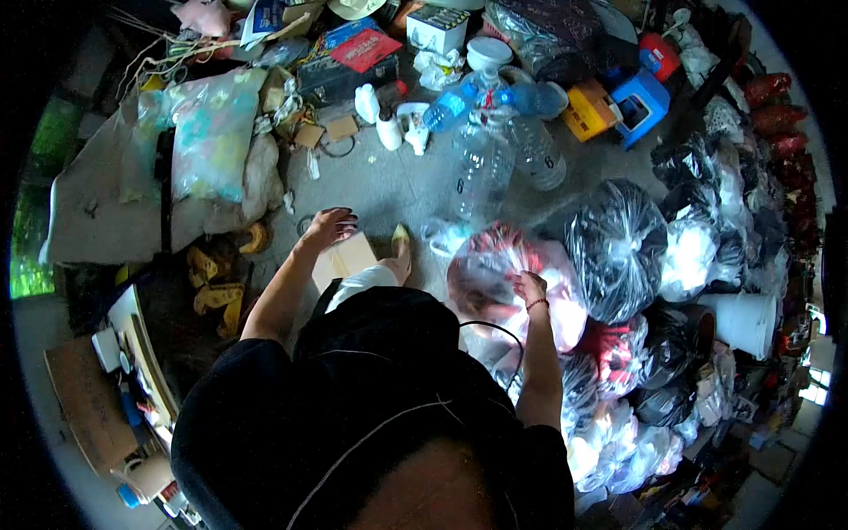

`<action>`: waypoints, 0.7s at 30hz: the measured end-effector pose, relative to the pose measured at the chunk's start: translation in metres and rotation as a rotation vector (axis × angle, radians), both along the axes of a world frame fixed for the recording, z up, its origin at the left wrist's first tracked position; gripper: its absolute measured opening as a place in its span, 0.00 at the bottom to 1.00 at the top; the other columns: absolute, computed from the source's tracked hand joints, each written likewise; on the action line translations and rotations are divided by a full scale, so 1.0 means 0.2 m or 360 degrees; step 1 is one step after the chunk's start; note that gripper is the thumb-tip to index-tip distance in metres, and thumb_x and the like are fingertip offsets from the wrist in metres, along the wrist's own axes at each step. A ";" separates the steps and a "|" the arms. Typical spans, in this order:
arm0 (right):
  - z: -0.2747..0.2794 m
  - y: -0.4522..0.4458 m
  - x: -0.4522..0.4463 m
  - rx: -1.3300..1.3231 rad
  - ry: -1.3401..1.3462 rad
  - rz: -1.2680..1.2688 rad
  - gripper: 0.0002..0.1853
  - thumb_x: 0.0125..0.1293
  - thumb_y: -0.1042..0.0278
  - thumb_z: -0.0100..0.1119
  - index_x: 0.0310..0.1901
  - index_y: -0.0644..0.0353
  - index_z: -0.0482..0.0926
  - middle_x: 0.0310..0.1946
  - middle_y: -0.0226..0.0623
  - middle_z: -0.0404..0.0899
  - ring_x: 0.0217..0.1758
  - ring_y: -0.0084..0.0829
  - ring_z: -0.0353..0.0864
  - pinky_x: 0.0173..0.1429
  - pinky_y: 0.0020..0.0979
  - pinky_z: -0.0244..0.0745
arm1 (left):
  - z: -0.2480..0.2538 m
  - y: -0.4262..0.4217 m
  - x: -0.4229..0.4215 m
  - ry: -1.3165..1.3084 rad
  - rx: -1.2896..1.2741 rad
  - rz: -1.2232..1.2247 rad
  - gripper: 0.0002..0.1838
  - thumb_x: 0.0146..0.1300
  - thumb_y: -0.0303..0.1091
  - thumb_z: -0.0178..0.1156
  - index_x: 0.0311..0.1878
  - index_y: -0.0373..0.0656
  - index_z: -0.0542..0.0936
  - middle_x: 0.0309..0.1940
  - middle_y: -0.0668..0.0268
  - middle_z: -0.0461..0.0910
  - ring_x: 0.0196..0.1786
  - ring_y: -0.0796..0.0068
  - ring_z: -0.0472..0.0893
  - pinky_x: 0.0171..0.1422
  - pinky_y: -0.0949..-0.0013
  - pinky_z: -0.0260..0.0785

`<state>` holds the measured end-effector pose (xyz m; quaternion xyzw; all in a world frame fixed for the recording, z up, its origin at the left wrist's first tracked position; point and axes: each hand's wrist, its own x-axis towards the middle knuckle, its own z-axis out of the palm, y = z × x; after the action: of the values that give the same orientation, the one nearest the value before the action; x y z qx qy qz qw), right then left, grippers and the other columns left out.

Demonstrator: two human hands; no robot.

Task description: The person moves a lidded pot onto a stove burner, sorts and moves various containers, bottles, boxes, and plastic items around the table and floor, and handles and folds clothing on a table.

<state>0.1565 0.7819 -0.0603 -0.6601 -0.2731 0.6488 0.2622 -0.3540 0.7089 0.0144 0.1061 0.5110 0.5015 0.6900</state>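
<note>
My right hand is at the gathered top of a clear plastic bag with red and pink contents, its fingers closed on the plastic. Off to the other side, my left hand hangs above a flat piece of cardboard on the floor, fingers loosely apart and holding nothing. A shoe shows between the cardboard and the bag. Just beyond the bag stand large clear plastic bottles, with blue-tinted bottles around their necks.
Black plastic bags and other filled bags pile up along my right. Yellow and blue plastic boxes lie at the back right. A stuffed translucent sack leans at the left, with yellow metal parts nearer me.
</note>
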 end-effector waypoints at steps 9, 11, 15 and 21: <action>0.02 0.97 -0.73 0.0243 -0.0225 0.0220 0.11 0.52 0.66 0.55 0.37 0.60 0.72 0.28 0.38 0.76 0.26 0.28 0.76 0.26 0.26 0.71 | -0.06 0.79 -0.49 0.0709 -0.0316 -0.0075 0.13 0.55 0.34 0.49 0.41 0.39 0.71 0.28 0.63 0.76 0.24 0.75 0.75 0.24 0.74 0.67; 0.05 1.13 -0.83 0.0018 -0.0125 0.0255 0.12 0.52 0.65 0.54 0.37 0.59 0.71 0.31 0.38 0.75 0.29 0.29 0.75 0.31 0.29 0.72 | -0.13 0.75 -0.64 0.0586 -0.0359 0.0087 0.12 0.55 0.35 0.50 0.41 0.39 0.71 0.28 0.61 0.76 0.21 0.75 0.75 0.19 0.77 0.66; -0.05 1.45 -0.98 -0.0117 0.0003 0.0215 0.13 0.51 0.63 0.55 0.38 0.57 0.70 0.31 0.36 0.75 0.31 0.28 0.74 0.33 0.31 0.71 | -0.31 0.50 -0.88 0.0513 -0.0536 0.0372 0.06 0.51 0.32 0.49 0.26 0.39 0.71 0.14 0.64 0.71 0.12 0.77 0.70 0.11 0.77 0.61; -0.15 1.95 -1.27 -0.0250 -0.0144 0.0297 0.14 0.50 0.62 0.57 0.38 0.57 0.71 0.33 0.34 0.73 0.34 0.28 0.72 0.34 0.33 0.69 | -0.24 0.05 -0.96 0.0831 -0.1159 0.0668 0.08 0.49 0.30 0.49 0.18 0.39 0.67 0.13 0.63 0.68 0.10 0.74 0.66 0.11 0.76 0.58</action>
<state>-0.0977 1.1714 -0.0906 -0.6791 -0.2931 0.6592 0.1355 -0.5461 0.7182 -0.0344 -0.1251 0.8192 0.3752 0.4153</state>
